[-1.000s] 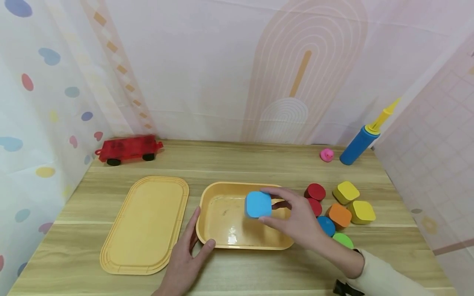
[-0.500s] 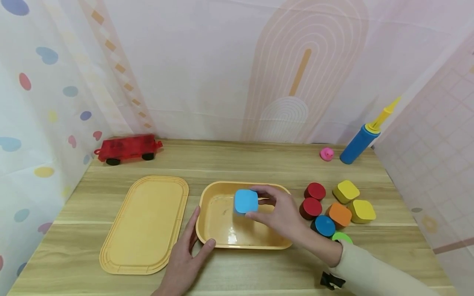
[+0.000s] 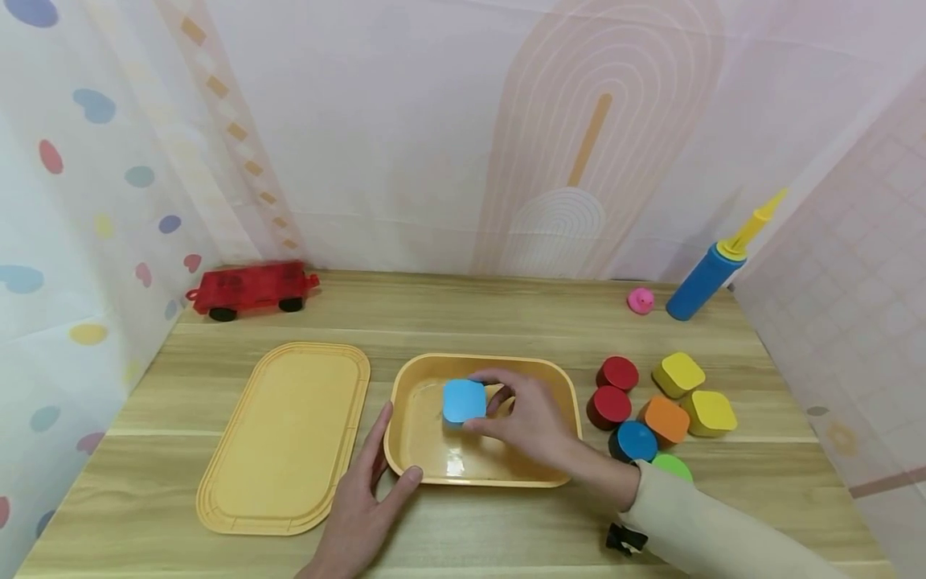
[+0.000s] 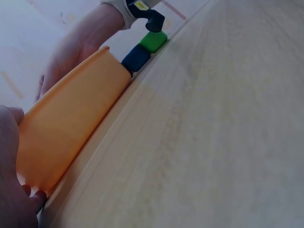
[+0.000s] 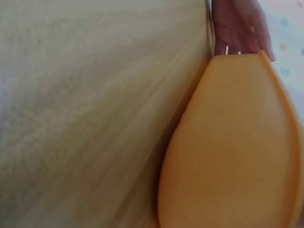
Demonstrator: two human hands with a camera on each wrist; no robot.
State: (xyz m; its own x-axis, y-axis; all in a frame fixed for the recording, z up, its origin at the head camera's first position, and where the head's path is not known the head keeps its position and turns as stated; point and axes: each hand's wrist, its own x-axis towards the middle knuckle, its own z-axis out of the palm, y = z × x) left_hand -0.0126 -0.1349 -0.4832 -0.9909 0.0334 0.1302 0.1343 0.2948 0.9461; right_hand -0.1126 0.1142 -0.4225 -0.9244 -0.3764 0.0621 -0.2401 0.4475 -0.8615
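My right hand (image 3: pixel 531 418) pinches a light-blue rounded-square block (image 3: pixel 464 401) between thumb and fingers. In the head view the block is over the inside of a yellow-orange rectangular tub (image 3: pixel 427 474), left of its middle. My left hand (image 3: pixel 365 490) rests against the tub's front left corner, thumb at the front rim and fingers along the left side. The left wrist view shows the tub's outer wall (image 4: pixel 71 118) beside that hand. From the right wrist, the left hand (image 5: pixel 242 26) appears beyond the tub's far end, while the block is hidden.
A flat yellow-orange lid (image 3: pixel 285 438) lies left. At right are two red blocks (image 3: pixel 609 406), a dark blue one (image 3: pixel 633 441), a green one (image 3: pixel 674 467), an orange one (image 3: pixel 665 419) and yellow blocks (image 3: pixel 711 412). Behind stand a red wagon (image 3: pixel 251 289), pink toy (image 3: pixel 641 301) and blue pump (image 3: pixel 698 281).
My right hand has carried the light-blue block leftward over the tub and slightly lower. The left hand has stayed at the tub's corner.
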